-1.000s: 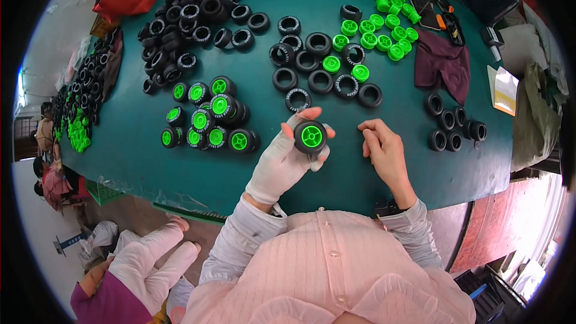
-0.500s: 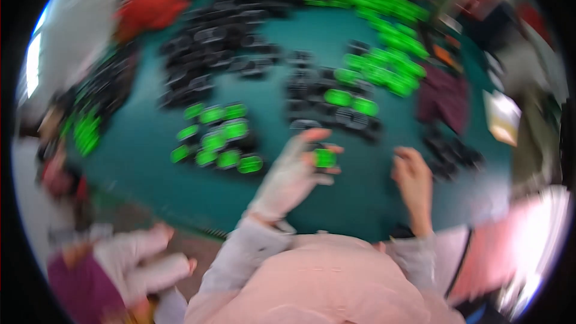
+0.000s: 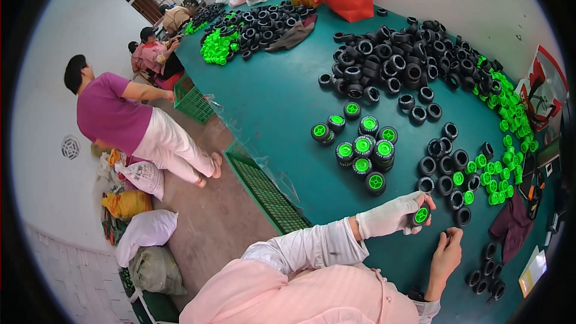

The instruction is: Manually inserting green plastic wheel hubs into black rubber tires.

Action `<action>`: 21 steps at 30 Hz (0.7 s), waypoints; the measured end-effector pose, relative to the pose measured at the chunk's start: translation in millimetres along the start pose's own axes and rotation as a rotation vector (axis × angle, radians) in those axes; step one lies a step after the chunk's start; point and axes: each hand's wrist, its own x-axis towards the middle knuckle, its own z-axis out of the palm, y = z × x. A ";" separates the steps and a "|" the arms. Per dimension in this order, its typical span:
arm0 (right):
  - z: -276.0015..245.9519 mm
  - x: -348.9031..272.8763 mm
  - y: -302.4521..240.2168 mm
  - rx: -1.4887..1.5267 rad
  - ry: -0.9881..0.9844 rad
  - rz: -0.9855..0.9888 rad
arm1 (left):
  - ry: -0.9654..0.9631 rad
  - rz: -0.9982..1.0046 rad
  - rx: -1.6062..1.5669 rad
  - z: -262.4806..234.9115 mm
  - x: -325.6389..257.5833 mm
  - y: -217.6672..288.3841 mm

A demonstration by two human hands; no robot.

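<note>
Left hand point(image 3: 393, 216): gloved; closed around a black wheel with green hub point(image 3: 421, 215), held just above the teal table point(image 3: 276, 108)
Right hand point(image 3: 447, 255): bare; fingers loosely curled, holding nothing, just beside the wheel
Finished wheels point(image 3: 363, 147): clustered near, to the left
Loose tyres point(image 3: 447, 168): near, ahead
Advice: probably keep the hub facing up; press evenly so it seats flush

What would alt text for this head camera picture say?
A person's gloved left hand holds a black toy wheel with a green hub over a teal table; the bare right hand rests nearby. Finished wheels and black tyres lie beyond.
</note>
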 end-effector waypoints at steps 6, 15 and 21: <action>3.6 1.1 0.3 -0.092 0.057 -0.020 | 0.082 0.079 0.106 9.5 -9.5 -1.6; 3.6 -2.7 5.6 -0.103 0.075 -0.062 | 0.137 0.094 0.303 3.5 -25.4 3.9; -1.3 -4.4 4.6 -0.096 0.042 -0.024 | 0.067 0.376 0.028 15.3 -41.2 37.6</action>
